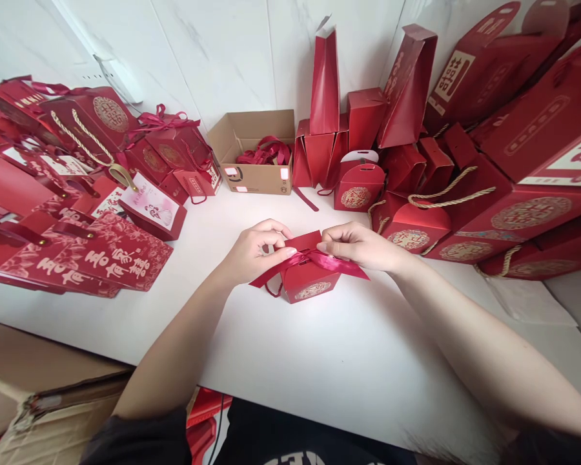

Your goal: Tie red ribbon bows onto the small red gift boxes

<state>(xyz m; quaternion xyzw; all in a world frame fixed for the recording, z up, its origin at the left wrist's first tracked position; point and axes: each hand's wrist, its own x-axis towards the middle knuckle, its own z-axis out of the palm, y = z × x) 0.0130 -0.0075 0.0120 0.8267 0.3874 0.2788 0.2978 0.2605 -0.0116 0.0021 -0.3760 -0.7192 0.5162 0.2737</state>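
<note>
On the white table stands a small red gift box (311,288) with a gold round emblem on its front. A dark pink ribbon (341,265) is tied across its top, its tails hanging out to both sides. My left hand (266,252) pinches the ribbon at the left of the knot, thumb and fingers closed. At the right of the knot, my right hand (356,245) is closed on the ribbon too, against the box's top flap (306,241). A red cord loop (272,290) hangs at the box's left side. My fingers partly hide the ribbon loops.
Behind, an open cardboard box (256,186) holds coiled ribbon (266,152). Finished-looking red boxes and bags (111,255) crowd the left. Several unribboned red boxes (358,187) and larger rope-handled ones (513,213) stack up on the right. A big carton (53,374) stands at the near left.
</note>
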